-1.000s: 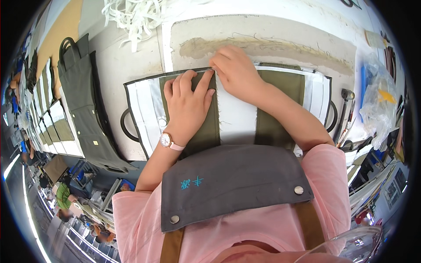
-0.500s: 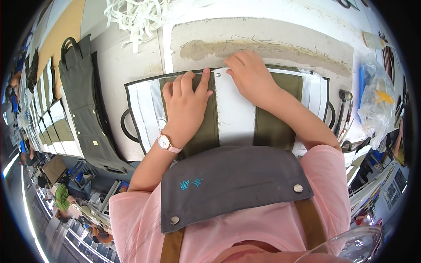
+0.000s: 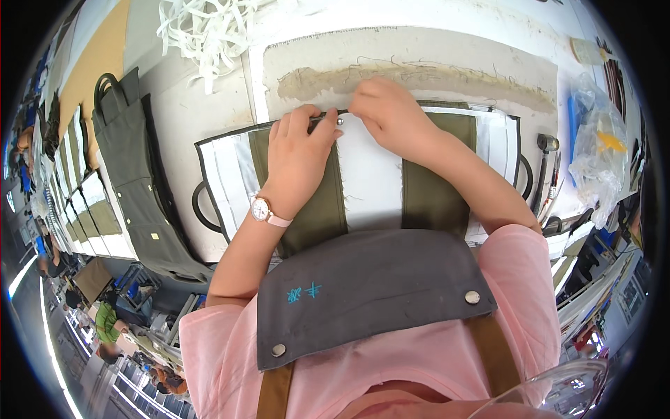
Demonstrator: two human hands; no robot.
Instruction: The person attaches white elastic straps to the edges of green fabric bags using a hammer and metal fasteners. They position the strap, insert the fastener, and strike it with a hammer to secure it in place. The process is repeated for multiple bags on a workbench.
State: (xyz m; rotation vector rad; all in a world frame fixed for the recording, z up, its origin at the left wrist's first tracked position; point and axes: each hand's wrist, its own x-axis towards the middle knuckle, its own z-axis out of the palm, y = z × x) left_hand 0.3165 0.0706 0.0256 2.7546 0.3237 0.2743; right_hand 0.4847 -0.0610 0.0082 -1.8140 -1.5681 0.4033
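Lying flat before me is an unfinished fabric bag (image 3: 373, 171), with white and olive-green panels, dark bound edges and a dark loop handle at each end. At its far edge, left of the middle, sits a small round metal snap (image 3: 340, 121). My left hand (image 3: 296, 150), with a watch on the wrist, grips the edge just left of the snap, thumb and forefinger close together. Right of the snap, my right hand (image 3: 389, 115) is closed with its fingertips pinched at the same edge. Its palm side and part of the edge are hidden.
Dark grey bags (image 3: 143, 174) are stacked at the left. A tangle of white tape (image 3: 206, 38) lies at the far left. On the right are a hammer (image 3: 546, 164) and a clear plastic bag (image 3: 593, 164). Loose threads lie on a grey board (image 3: 447, 52) beyond the work.
My left fingers have curled in from lying stretched over the panel and now grip the edge. My right fingers have closed and moved slightly left toward the snap.
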